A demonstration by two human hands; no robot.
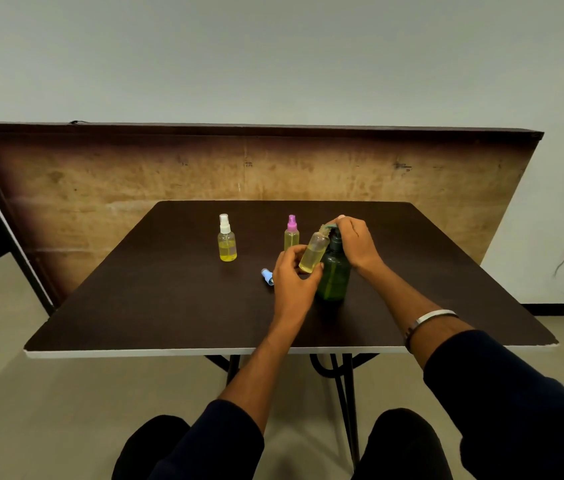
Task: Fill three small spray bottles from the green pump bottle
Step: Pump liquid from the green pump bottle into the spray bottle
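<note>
Under the pump spout (329,226): open bottle (314,251) tilted mouth-up in left hand (293,276), right hand (356,241) curled over green bottle (334,271) pump.

left hand (293,276) curled around small uncapped clear spray bottle (313,252), holding it tilted right, right hand (355,242) farther and to the right, fingers bent down on pump head of dark green pump bottle (334,271), both forearms bare, dark sleeves pushed up, silver bangle (429,322) on right forearm
</note>
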